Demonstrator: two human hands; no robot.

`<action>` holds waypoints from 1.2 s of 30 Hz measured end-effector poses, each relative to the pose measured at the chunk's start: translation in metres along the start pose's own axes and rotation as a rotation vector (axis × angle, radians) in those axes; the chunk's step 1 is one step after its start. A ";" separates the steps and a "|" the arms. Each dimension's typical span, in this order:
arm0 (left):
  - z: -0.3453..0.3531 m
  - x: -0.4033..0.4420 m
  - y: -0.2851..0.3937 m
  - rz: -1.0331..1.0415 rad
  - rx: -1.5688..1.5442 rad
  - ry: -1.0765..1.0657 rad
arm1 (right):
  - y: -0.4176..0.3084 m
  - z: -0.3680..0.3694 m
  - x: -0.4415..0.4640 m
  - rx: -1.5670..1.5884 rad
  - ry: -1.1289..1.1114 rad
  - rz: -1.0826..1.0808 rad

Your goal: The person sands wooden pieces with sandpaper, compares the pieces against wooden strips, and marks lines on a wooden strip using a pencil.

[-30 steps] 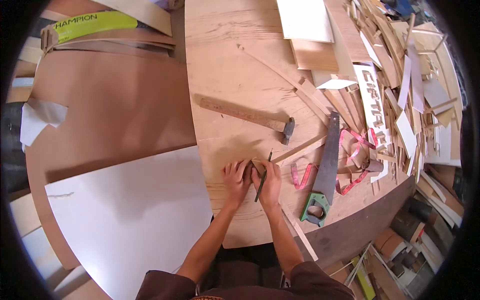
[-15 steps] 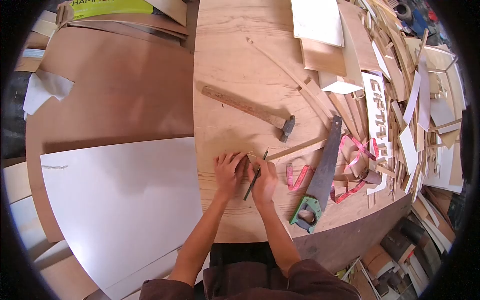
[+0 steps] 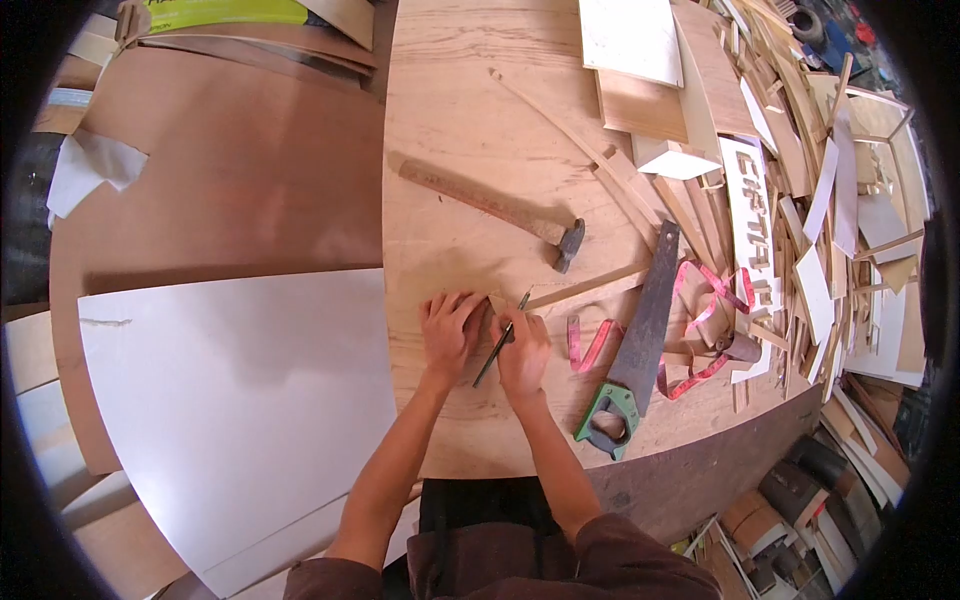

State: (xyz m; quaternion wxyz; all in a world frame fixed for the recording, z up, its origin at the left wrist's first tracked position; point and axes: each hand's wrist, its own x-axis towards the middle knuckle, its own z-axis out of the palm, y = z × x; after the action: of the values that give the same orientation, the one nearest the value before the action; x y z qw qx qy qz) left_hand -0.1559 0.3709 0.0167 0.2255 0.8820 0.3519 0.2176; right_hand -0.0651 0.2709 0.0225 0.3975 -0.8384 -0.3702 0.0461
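Note:
My left hand [image 3: 452, 332] rests on the plywood sheet [image 3: 450, 110] with its fingers bent over the edge of a small piece of wood [image 3: 494, 301], mostly hidden between my hands. A dark pencil [image 3: 486, 368] is gripped in my right hand [image 3: 524, 356], slanting, with one end up near the wood's far edge. Beyond my hands lies a hammer [image 3: 490, 208], head to the right. A handsaw [image 3: 645, 310] with a green handle lies to the right, beside a pink measuring tape [image 3: 594, 345] that loops on both sides of its blade.
Wood strips [image 3: 590, 288] and a white-topped board [image 3: 632, 40] lie on the sheet's right part. A white board with cut-out letters [image 3: 748, 220] borders a heap of offcuts [image 3: 800, 130]. At left are a brown board [image 3: 220, 170] and a glossy white panel [image 3: 240, 400].
The view has shifted slightly, moving the scene a little up and left. My right hand tilts the pencil a bit more; both hands stay at the same place on the wood.

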 end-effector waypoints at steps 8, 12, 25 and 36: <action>0.002 0.000 -0.003 0.040 0.012 0.020 | -0.001 -0.001 0.000 0.036 -0.008 -0.003; 0.001 0.001 0.000 0.031 0.012 0.015 | 0.001 0.001 0.000 -0.011 0.026 -0.025; 0.003 0.003 0.004 -0.022 0.016 -0.009 | 0.002 -0.004 -0.002 0.033 -0.037 -0.018; 0.001 0.006 0.008 -0.007 0.076 0.032 | 0.010 -0.051 0.030 0.333 -0.255 -0.001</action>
State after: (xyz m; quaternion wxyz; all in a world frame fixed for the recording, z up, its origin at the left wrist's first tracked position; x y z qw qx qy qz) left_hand -0.1467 0.3697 0.0219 0.1869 0.8852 0.3663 0.2173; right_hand -0.0184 0.2542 0.0567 0.4805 -0.7483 -0.4050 0.2122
